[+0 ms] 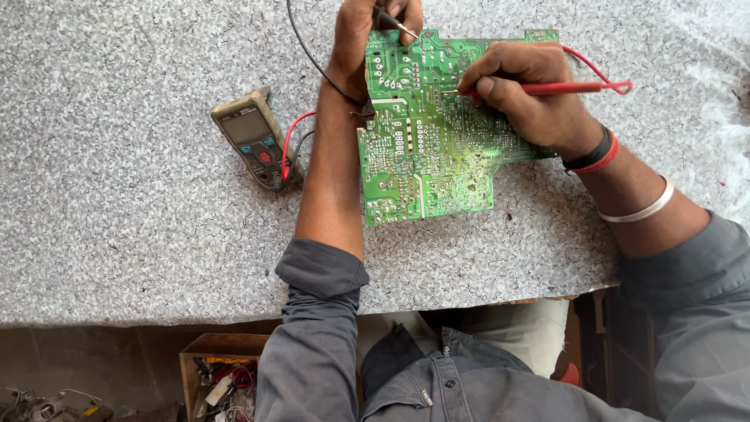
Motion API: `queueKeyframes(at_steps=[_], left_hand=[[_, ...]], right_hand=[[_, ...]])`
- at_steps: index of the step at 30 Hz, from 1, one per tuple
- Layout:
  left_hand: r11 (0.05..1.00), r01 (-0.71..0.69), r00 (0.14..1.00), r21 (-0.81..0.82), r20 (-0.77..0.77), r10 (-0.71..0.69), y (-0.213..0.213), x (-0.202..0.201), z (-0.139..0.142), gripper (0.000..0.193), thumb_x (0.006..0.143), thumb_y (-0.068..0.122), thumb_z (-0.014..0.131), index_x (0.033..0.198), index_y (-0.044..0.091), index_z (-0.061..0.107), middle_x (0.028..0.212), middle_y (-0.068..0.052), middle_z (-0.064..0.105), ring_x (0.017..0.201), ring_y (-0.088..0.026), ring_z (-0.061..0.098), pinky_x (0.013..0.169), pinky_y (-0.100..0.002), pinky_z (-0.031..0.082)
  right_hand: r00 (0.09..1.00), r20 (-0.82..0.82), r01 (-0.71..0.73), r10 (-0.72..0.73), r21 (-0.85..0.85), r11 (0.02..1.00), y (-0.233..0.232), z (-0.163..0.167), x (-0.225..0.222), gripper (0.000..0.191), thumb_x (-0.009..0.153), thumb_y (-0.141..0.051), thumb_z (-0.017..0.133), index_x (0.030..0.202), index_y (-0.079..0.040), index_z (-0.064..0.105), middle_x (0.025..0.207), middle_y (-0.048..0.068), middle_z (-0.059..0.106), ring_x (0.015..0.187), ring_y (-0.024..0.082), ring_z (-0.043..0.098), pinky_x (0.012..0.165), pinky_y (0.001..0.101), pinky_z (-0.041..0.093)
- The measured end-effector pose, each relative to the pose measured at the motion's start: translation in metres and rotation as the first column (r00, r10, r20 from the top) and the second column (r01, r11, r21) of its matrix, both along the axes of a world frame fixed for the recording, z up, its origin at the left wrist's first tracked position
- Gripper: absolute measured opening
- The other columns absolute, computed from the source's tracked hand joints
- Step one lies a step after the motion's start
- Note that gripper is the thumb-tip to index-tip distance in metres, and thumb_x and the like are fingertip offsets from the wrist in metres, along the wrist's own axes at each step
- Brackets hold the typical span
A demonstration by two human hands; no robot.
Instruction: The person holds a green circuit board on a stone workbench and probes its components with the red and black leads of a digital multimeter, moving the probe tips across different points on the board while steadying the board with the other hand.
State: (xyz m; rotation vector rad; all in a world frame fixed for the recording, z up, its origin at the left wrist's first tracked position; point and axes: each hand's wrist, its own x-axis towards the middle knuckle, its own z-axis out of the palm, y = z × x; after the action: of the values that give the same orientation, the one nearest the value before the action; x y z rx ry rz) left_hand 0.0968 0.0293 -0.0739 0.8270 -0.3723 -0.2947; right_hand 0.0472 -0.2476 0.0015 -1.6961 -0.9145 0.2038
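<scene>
Single head-worn view, looking steeply down over the worktop.

The camera sits above the person's chest and faces almost straight down at the green circuit board (426, 125), which lies just above frame centre, close enough to show its solder traces. The speckled table (117, 234) fills the upper frame around the board; below its near edge appear the person's shirt and the floor.

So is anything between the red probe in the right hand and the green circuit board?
Nothing visible. The right hand holds the red probe with its tip already down on the green circuit board. The left hand holds the black probe at the board's top edge.
</scene>
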Motion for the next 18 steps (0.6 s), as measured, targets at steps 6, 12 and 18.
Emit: queueKeyframes(at_steps=[6,12,18], left_hand=[[1.0,0.019,1.0,-0.003,0.009,-0.019,0.001,0.003,-0.005,0.032,0.114,0.033,0.043,0.091,0.01,0.046,0.077,-0.014,0.061,0.056,-0.014,0.051,0.053,-0.028,0.046],[1.0,0.027,1.0,-0.015,0.008,-0.027,0.002,0.005,-0.012,0.033,0.114,0.034,0.042,0.091,0.01,0.046,0.079,-0.014,0.062,0.057,-0.014,0.052,0.053,-0.027,0.045],[1.0,0.017,1.0,-0.011,0.007,-0.017,0.003,0.005,-0.015,0.034,0.114,0.035,0.042,0.09,0.011,0.046,0.078,-0.014,0.063,0.056,-0.013,0.052,0.051,-0.027,0.045]], right_hand=[[1.0,0.015,-0.004,0.004,-0.021,1.0,0.001,0.004,-0.001,0.019,0.107,-0.013,0.058,0.11,0.002,0.07,0.089,0.007,0.068,0.072,0.01,0.062,0.067,0.0239,0.05],[0.998,0.054,-0.024,0.025,-0.033,0.999,0.001,0.004,-0.002,0.02,0.111,-0.014,0.057,0.112,0.001,0.069,0.087,0.006,0.068,0.076,0.01,0.065,0.07,0.0242,0.052],[0.999,0.052,-0.006,0.008,-0.038,0.999,0.002,0.002,0.0,0.021,0.112,-0.016,0.057,0.111,0.001,0.069,0.087,0.007,0.069,0.074,0.011,0.066,0.067,0.0247,0.054]])
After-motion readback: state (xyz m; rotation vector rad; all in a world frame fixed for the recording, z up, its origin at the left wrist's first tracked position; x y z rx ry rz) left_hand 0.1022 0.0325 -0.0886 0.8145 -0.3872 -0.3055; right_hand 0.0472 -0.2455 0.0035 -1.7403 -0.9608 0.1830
